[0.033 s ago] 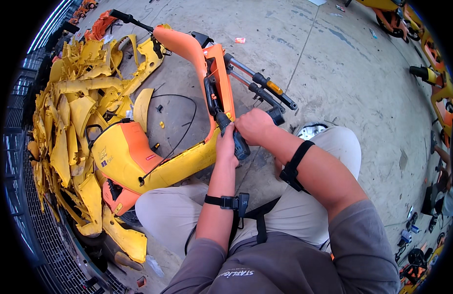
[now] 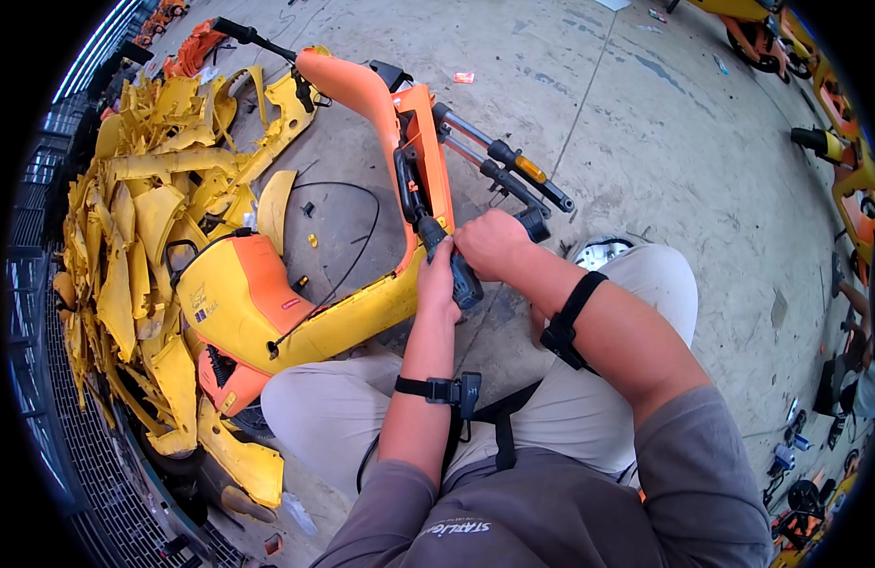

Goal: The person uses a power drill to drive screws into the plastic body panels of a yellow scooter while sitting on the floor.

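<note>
A cordless drill (image 2: 466,285) points away from me into the lower front of a partly stripped orange and yellow scooter (image 2: 354,322), which lies on its side. My right hand (image 2: 494,244) is wrapped round the drill's handle, with the black battery end showing past my knuckles. Near the chuck, my left hand (image 2: 436,281) is closed against the front of the drill body. The drill's tip meets the frame at the base of the orange front panel (image 2: 439,142); what it touches there is too small to make out. A front fork (image 2: 503,156) without a wheel sticks out to the right.
A tall heap of broken yellow panels (image 2: 139,256) rises at my left beside the scooter. A thin black cable (image 2: 376,213) curls on the concrete floor (image 2: 664,161). More yellow scooters (image 2: 858,185) stand at the far right, with a person and loose parts below them.
</note>
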The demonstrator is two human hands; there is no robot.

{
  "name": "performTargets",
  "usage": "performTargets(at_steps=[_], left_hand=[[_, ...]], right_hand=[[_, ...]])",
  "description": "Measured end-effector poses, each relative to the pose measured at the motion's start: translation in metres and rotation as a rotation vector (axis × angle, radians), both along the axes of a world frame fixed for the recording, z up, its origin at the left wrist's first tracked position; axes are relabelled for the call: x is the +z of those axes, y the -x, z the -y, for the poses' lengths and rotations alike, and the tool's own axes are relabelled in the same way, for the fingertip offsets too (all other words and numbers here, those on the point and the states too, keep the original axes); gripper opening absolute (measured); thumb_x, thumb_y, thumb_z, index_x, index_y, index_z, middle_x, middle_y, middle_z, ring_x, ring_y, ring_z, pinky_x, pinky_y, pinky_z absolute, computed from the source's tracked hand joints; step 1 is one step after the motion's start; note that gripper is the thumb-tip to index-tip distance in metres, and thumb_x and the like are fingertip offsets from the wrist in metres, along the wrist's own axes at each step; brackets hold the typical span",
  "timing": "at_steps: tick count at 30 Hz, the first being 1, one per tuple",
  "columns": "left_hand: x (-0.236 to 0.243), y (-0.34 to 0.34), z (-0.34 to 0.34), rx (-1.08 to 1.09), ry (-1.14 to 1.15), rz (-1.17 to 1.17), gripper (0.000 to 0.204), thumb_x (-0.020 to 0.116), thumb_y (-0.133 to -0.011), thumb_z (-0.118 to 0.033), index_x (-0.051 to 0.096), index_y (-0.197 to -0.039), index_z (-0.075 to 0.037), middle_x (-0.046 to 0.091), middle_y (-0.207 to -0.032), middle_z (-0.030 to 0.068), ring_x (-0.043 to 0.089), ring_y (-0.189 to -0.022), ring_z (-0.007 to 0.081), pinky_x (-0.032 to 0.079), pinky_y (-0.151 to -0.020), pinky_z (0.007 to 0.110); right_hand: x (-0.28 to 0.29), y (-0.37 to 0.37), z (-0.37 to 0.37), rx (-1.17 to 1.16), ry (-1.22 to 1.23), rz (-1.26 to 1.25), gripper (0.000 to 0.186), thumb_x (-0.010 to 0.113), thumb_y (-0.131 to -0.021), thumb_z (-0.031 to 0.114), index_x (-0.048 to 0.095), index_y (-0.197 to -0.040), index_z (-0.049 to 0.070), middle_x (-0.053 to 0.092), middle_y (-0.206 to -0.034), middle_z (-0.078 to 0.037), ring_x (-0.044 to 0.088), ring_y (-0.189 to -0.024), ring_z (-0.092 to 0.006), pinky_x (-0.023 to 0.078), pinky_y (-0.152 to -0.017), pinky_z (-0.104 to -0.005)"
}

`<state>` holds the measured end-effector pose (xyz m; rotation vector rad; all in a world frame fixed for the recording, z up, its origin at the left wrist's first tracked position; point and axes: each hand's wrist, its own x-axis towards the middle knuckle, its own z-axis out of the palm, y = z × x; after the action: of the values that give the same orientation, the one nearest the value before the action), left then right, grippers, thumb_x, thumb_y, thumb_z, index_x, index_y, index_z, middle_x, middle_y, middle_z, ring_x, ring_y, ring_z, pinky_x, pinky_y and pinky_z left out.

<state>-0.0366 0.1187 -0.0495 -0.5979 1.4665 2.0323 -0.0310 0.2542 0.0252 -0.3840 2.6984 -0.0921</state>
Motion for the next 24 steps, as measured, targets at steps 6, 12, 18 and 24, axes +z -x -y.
performTargets(at_steps=[6,12,18,24], left_hand=[[0.000,-0.002,0.001,-0.005,-0.024,-0.077,0.026,0.060,-0.101,-0.029,0.060,-0.112,-0.005,0.068,-0.092,0.0033,0.068,-0.077,0.0141,0.055,-0.067,0.029],[0.010,-0.020,-0.009,-0.041,0.000,-0.122,0.024,0.061,-0.101,-0.027,0.059,-0.111,-0.006,0.065,-0.094,0.0032,0.066,-0.079,0.0131,0.054,-0.067,0.030],[0.024,-0.019,-0.003,-0.151,-0.115,0.019,0.049,0.047,-0.103,-0.051,0.056,-0.124,-0.008,0.063,-0.106,0.0019,0.061,-0.091,0.0133,0.050,-0.079,0.030],[0.006,0.009,0.031,0.032,-0.016,-0.154,0.058,0.041,-0.106,-0.049,0.043,-0.148,-0.010,0.052,-0.142,0.0094,0.054,-0.121,0.0204,0.044,-0.100,0.035]], right_hand=[[0.004,-0.009,-0.001,-0.057,0.049,-0.039,0.018,0.065,-0.085,0.017,0.076,-0.097,0.011,0.076,-0.097,-0.009,0.074,-0.091,-0.0245,0.056,-0.078,-0.0371],[0.016,-0.029,-0.017,-0.060,0.046,-0.116,0.022,0.064,-0.086,0.017,0.069,-0.105,0.009,0.073,-0.102,-0.011,0.072,-0.094,-0.0251,0.053,-0.081,-0.0361],[0.019,-0.054,-0.037,-0.051,0.043,-0.177,0.024,0.067,-0.081,0.015,0.061,-0.102,0.006,0.068,-0.096,-0.011,0.071,-0.085,-0.0267,0.052,-0.079,-0.0361],[0.033,-0.071,-0.030,0.058,0.069,-0.229,0.023,0.069,-0.077,0.015,0.061,-0.097,0.005,0.066,-0.090,-0.010,0.071,-0.078,-0.0261,0.053,-0.074,-0.0365]])
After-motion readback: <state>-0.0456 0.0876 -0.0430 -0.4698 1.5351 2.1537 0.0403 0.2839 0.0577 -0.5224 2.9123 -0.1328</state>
